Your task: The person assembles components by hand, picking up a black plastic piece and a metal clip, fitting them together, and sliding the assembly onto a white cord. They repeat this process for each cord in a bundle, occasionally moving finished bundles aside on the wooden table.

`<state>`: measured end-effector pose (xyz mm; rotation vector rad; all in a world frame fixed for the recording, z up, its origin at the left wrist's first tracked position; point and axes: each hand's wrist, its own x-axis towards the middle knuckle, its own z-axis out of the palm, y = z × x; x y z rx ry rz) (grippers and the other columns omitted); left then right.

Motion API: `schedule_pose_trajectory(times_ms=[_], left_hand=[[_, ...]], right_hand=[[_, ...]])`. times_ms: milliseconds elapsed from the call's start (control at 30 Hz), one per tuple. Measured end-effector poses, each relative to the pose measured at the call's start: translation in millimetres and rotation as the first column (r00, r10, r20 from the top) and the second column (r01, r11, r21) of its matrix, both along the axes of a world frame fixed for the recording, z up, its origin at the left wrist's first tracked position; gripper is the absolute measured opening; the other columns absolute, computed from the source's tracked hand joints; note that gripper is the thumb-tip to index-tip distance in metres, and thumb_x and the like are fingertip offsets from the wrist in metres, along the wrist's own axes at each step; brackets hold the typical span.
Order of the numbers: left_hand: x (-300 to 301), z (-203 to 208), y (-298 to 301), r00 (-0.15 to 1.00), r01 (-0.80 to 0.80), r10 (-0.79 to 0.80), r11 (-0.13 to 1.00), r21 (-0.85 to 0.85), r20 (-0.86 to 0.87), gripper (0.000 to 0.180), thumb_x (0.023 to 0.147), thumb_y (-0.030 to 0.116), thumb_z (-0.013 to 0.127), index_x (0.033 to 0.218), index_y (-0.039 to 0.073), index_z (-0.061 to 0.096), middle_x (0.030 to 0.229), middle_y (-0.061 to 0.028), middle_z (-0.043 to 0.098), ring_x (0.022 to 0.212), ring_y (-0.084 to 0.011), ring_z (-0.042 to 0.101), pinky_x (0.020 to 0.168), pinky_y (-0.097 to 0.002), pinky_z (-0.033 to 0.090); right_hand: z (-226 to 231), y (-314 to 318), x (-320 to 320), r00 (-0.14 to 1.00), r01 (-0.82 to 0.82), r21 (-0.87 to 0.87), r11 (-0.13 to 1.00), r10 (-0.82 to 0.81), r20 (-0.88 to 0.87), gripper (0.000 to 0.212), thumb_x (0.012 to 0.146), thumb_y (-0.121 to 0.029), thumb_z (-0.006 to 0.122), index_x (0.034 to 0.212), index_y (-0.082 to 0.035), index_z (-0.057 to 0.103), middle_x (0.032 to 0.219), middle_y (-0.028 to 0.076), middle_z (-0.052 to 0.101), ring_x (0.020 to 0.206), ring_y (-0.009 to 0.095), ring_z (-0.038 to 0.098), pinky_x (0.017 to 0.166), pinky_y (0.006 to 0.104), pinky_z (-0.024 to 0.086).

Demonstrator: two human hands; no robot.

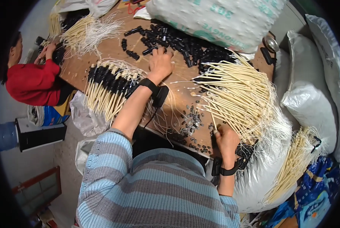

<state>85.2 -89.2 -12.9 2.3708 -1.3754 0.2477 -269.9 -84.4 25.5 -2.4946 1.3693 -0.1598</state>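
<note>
My left hand [161, 65] is stretched out to the loose black tubular parts [166, 35] at the far middle of the table. Its curled fingers close on one black tubular part [150, 50] at the edge of that pile. Near the front edge, my right hand [227, 141] grips one cream sleeved cable [215, 124], its upper end pointing away from me. Beyond that hand spreads a large heap of similar cream cables [238, 91] with thin white wires. Under my left forearm lies a row of cream cables fitted with black parts [109, 81].
Small metal and black pieces [192, 121] are scattered between my arms. A big white sack [215, 19] stands at the back, more sacks [310, 83] at the right. A person in red [33, 81] works at the left beside another cable bundle [81, 34].
</note>
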Motion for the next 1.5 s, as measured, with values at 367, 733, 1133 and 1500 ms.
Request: schedule_pose_trajectory(times_ms=[367,733,1133,1500], left_hand=[[-45.6,2.9,34.3,0.929,0.190,-0.217,0.975,-0.115,-0.301,0.023,0.071,0.003,0.057,0.094,0.006,0.060,0.083,-0.0157,0.061,0.077,-0.0361,0.060,0.065,-0.0456,0.048],[-69.6,11.5,78.4,0.677,0.612,-0.676,0.737,-0.287,-0.290,0.034,0.071,-0.005,0.051,0.102,0.006,0.061,0.088,-0.0121,0.058,0.087,-0.0305,0.057,0.077,-0.0370,0.047],[-120.0,39.0,95.7,0.658,0.703,-0.732,0.681,-0.204,-0.177,0.019,0.080,0.008,0.057,0.096,0.015,0.065,0.080,-0.0044,0.056,0.086,-0.0212,0.059,0.074,-0.0345,0.047],[-116.8,30.7,95.4,0.419,0.301,-0.305,0.935,-0.187,-0.855,0.026,0.077,0.005,0.062,0.103,0.004,0.064,0.073,-0.0083,0.061,0.065,-0.0189,0.061,0.060,-0.0303,0.048]], right_hand=[[9.5,-4.9,27.1,0.928,-0.084,0.105,0.991,0.039,0.370,0.011,0.084,-0.011,0.058,0.091,-0.008,0.065,0.057,0.016,0.054,0.051,0.031,0.055,0.050,0.0376,0.043],[13.3,-1.9,29.1,0.903,-0.303,0.014,0.953,0.283,0.323,0.027,0.082,-0.006,0.065,0.109,-0.006,0.070,0.077,0.018,0.067,0.059,0.029,0.062,0.057,0.0349,0.047],[9.8,4.2,42.2,0.877,-0.255,0.021,0.967,0.222,0.426,0.031,0.078,-0.004,0.068,0.109,-0.007,0.067,0.082,0.017,0.068,0.067,0.022,0.067,0.056,0.0331,0.048],[7.9,16.8,58.8,0.787,-0.401,0.125,0.908,0.271,0.555,0.015,0.080,-0.014,0.074,0.089,-0.006,0.065,0.065,0.002,0.056,0.052,0.010,0.047,0.047,0.0253,0.036]])
